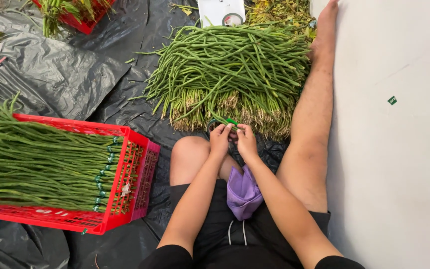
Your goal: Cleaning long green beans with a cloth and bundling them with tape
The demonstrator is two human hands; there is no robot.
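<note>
Just in front of your bent knee, your left hand (219,139) and right hand (246,140) are pressing their fingertips together, pinching a roll of green tape (231,121) and a few stems at the near edge of the long bean pile (230,69). If that pinch is slackening, the tape is likely slipping and the stems are dropping back into the loose heap. Beyond your left arm, the red crate (125,164) is sitting brim-full of tied bundles, so anything more laid on top could slide off onto the black plastic sheet (60,79).
</note>
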